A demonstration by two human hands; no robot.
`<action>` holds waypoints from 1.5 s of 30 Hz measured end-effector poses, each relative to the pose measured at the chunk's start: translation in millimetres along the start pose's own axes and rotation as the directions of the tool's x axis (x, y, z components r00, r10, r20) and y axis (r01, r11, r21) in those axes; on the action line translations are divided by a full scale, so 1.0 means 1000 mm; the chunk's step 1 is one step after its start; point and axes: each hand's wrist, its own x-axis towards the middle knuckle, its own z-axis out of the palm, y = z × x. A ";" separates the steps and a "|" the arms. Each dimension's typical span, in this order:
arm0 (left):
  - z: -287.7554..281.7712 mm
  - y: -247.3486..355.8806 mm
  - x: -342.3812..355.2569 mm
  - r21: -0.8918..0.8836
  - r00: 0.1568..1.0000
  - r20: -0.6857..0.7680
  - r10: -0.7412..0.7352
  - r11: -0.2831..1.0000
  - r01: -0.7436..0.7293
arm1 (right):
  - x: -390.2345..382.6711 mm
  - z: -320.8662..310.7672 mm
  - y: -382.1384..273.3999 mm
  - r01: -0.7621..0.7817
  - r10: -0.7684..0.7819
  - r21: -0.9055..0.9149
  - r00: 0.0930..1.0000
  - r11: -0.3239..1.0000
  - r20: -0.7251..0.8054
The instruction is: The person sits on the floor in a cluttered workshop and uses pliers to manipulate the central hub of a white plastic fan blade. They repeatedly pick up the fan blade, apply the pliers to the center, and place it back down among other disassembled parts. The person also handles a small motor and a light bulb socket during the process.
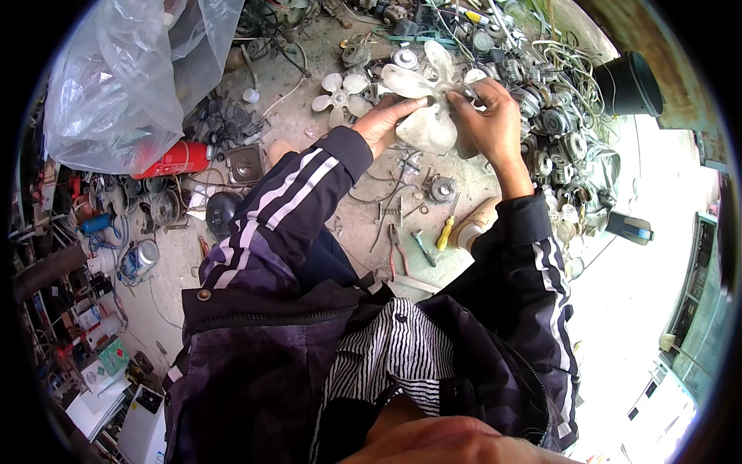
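Both of my hands hold a translucent white fan blade [430, 130] up over the floor. My left hand [380, 124] pinches it near the hub from the left, thumb on top. My right hand [492, 122] has its fingers closed at the hub from the right; whether a small part is also in those fingers is hidden. A smaller white fan blade [340, 100] lies just beyond my left hand. Below the hands, on the floor, are a small motor [442, 189], pliers with red handles [399, 254], a yellow-handled screwdriver [445, 233] and a teal-handled tool [423, 249].
Heaped along the right are many small motors [555, 121] and cables, with a black bucket [630, 85] behind. At the far left a clear plastic bag [116, 93] bulges over a red cylinder [179, 158]. A metal tray [246, 164] sits near my left sleeve. My shoe [478, 220] borders the tools.
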 end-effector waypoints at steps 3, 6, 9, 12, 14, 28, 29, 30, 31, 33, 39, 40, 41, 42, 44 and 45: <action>-0.004 -0.001 0.002 0.030 1.000 0.012 -0.006 1.000 0.006 | 0.000 0.003 0.001 0.051 -0.050 0.023 0.999 0.998 -0.020; -0.006 0.001 0.000 0.035 0.999 0.030 -0.017 0.999 0.016 | 0.001 0.000 0.004 0.072 -0.072 0.007 0.996 0.997 0.049; 0.000 0.003 0.000 0.041 0.999 -0.010 -0.035 0.999 0.036 | 0.004 -0.004 0.010 0.148 -0.148 0.006 0.985 0.989 0.082; 0.003 0.004 -0.002 0.036 0.999 -0.019 -0.036 0.999 0.037 | 0.002 -0.001 0.007 0.110 -0.111 0.113 0.994 0.987 0.007; 0.003 0.003 -0.001 0.032 1.000 0.005 -0.024 0.999 0.024 | -0.001 -0.003 0.000 0.011 -0.012 0.036 0.999 0.999 0.035; -0.003 -0.004 0.006 0.091 0.998 0.037 0.043 0.995 -0.046 | -0.002 0.005 0.007 0.036 -0.033 -0.074 0.999 0.997 0.032; -0.002 -0.003 0.005 0.088 0.998 0.038 0.042 0.995 -0.045 | -0.003 0.004 0.002 -0.017 0.019 -0.052 0.999 0.998 0.041; -0.002 -0.003 0.005 0.085 0.998 0.039 0.041 0.995 -0.045 | -0.003 0.002 -0.003 -0.070 0.071 -0.030 0.996 0.997 0.051; -0.001 -0.003 0.005 0.082 0.998 0.040 0.041 0.996 -0.044 | -0.003 0.000 -0.006 -0.100 0.104 -0.071 0.992 0.992 0.065; -0.001 -0.003 0.004 0.082 0.999 0.043 0.025 0.996 -0.029 | -0.003 -0.003 -0.010 -0.156 0.171 -0.153 0.981 0.976 0.088; -0.001 -0.004 0.007 0.023 0.999 -0.032 0.023 0.999 -0.022 | -0.003 0.003 0.009 0.026 -0.019 -0.112 0.998 0.993 0.056; -0.001 -0.004 0.007 0.026 0.999 -0.036 0.030 0.999 -0.029 | -0.002 0.002 0.005 0.056 -0.050 -0.092 0.997 0.994 0.057; -0.002 -0.004 0.006 0.020 0.999 -0.038 0.025 1.000 -0.024 | -0.002 0.001 0.000 0.009 -0.004 -0.074 0.998 0.997 0.070; -0.003 -0.003 0.006 0.014 0.999 -0.041 0.019 1.000 -0.019 | -0.003 0.000 -0.006 -0.039 0.043 -0.057 0.996 0.998 0.083; 0.000 -0.002 0.004 0.005 0.999 -0.030 0.013 1.000 -0.013 | -0.004 -0.003 -0.010 -0.085 0.091 -0.074 0.992 0.994 0.085; 0.002 -0.002 0.004 0.003 1.000 -0.020 0.013 1.000 -0.013 | -0.004 -0.001 -0.007 -0.083 0.091 -0.103 0.993 0.991 0.074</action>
